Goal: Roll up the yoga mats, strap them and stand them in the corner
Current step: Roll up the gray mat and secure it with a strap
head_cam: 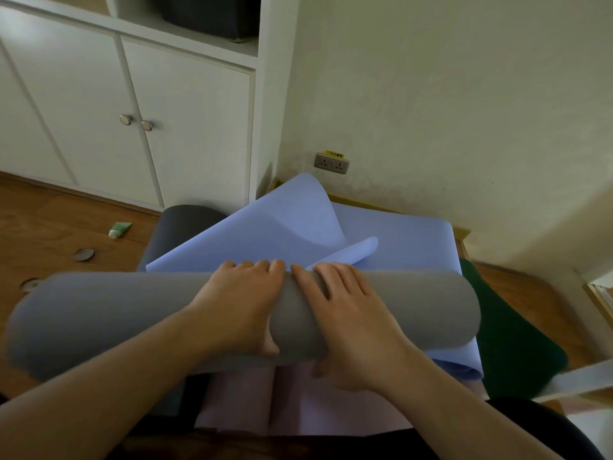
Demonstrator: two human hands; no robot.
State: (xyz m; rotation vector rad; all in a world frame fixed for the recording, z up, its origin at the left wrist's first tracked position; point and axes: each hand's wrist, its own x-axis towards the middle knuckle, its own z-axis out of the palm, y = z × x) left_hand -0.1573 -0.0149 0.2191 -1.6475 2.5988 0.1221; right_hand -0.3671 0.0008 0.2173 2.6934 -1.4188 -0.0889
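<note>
A white cabinet (pixel 139 104) fills the upper left of the frame. Across the middle lies a rolled grey mat (pixel 132 313), over a loose blue mat (pixel 275 227) and a pink mat (pixel 248 400). The left hand (pixel 238 303) and right hand (pixel 345 313) wrap over the roll, thumbs underneath. A small green tube (pixel 119 229) lies on the floor at left

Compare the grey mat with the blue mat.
The grey mat is wound into a thick roll; the blue mat lies mostly unrolled, one end curling up. The left hand and right hand grip the grey mat; neither holds the blue mat. The grey mat lies across the blue mat. Neither shows a strap.
</note>
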